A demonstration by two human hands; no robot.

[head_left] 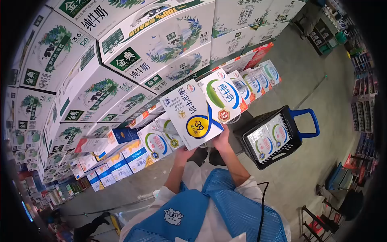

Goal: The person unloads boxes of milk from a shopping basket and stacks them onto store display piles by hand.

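A white milk carton box [181, 99] with a yellow and blue "39%" badge is held in front of me, tilted over the row of boxes. My left hand [186, 154] grips its lower left edge, the fingers mostly hidden beneath. At its lower right corner, my right hand [221, 138] is closed on the same box. Just behind it stands a white milk box [219, 90] with a green and blue ring and a red corner. Another ringed milk box [155, 141] is left of the held one.
Large white milk cases [161, 44] are stacked high along the left and back. A black shopping basket [262, 157] with a blue handle [316, 121] stands on the floor to the right, milk boxes inside. Smaller blue and white boxes [117, 171] line the lower left. Shelves [360, 97] run along the far right.
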